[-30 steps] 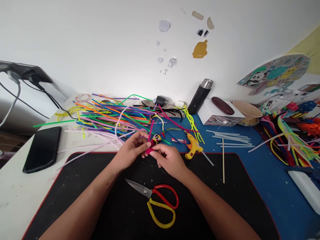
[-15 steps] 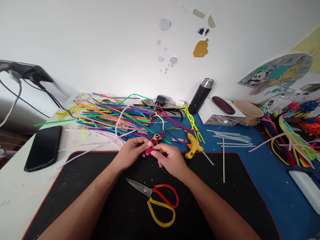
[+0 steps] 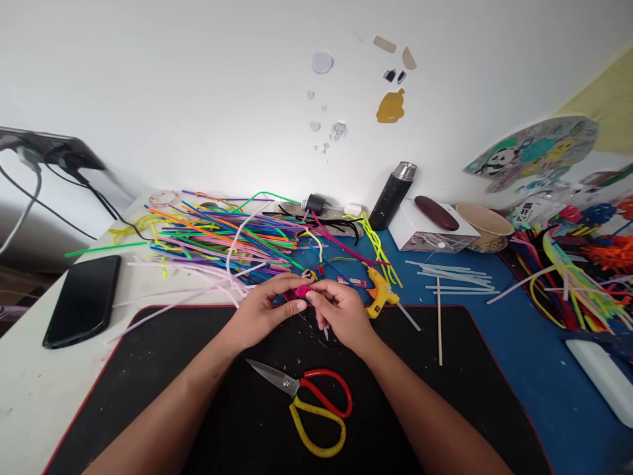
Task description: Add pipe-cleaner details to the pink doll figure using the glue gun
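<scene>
A small magenta piece of bent pipe cleaner (image 3: 302, 291) is pinched between both my hands above the far part of the black mat. My left hand (image 3: 262, 309) grips it from the left, thumb stretched along its lower side. From the other side, the thumb and fingertips of my right hand (image 3: 343, 311) close on it. A small pale tip shows under my right fingers; what it belongs to I cannot make out. Just behind the fingers is a little multicoloured figure (image 3: 310, 274), partly hidden. Scissors (image 3: 301, 396) with red and yellow handles lie on the mat nearer me.
Loose pipe cleaners (image 3: 222, 234) are heaped behind my left hand. A yellow glue gun (image 3: 380, 294) lies right of my right hand, near clear glue sticks (image 3: 457, 276) and a wooden stick (image 3: 439, 323). A black flask (image 3: 393, 196) stands behind; a phone (image 3: 82, 300) lies left.
My left thumb has moved down and straightened beneath the magenta piece, which has turned in my fingers. The whole view has shifted slightly. The scissors stay in place.
</scene>
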